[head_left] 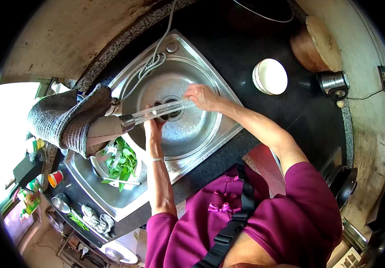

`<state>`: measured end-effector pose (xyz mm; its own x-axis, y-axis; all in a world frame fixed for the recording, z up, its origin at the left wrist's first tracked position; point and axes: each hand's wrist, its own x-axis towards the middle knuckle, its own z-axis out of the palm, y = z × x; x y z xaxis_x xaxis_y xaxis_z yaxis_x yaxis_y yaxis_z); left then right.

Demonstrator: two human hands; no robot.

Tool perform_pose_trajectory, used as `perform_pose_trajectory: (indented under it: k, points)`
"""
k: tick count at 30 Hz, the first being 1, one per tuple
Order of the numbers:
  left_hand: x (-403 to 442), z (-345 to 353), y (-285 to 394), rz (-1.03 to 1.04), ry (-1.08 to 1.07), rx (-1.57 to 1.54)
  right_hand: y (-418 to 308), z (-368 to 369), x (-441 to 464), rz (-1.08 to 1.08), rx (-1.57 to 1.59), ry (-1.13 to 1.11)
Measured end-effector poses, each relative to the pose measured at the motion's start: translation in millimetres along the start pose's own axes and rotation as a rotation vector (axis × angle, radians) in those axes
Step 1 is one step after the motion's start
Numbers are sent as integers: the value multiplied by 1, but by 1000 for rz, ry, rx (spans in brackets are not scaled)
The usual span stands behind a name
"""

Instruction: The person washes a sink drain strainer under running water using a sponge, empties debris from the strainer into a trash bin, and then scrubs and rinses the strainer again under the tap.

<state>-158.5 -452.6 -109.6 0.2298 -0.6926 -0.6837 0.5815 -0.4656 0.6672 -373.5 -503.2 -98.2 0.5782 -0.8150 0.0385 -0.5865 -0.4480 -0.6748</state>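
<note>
Water streams from the faucet (pixel 126 122) across the round steel sink basin (pixel 192 134). My left hand (pixel 153 120) is over the basin beside the stream, its fingers curled round a small dark brown, rounded thing (pixel 161 119) that is partly hidden by the water. At the far end of the stream is my right hand (pixel 201 97), with its fingers bent and pressed together in the water. Whatever they hold, if anything, is hidden. The drain (pixel 173 107) lies below, between my hands.
A grey cloth (pixel 74 118) drapes over the faucet. Green leaves (pixel 123 163) fill a strainer in the smaller basin (pixel 116 201). White bowls (pixel 270 77) and a lidded brown pot (pixel 316 44) stand on the right. A grey hose (pixel 152 64) lies coiled behind the sink.
</note>
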Motion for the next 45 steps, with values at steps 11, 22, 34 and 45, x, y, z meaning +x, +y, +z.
perform_pose_trajectory:
  k: [11, 22, 34, 45]
  points:
    - [-45, -22, -58, -367, -47, -581, 49, 103, 18, -370, 147, -293]
    - [-81, -14, -51, -347, -32, -621, 44, 181, 37, -185, -762, -722]
    - [-98, -34, -42, -342, -138, -680, 21, 190, 5, 1061, 1378, 282]
    - [-109, -53, -22, -267, -162, -787, 21, 217, 42, 455, -102, -323]
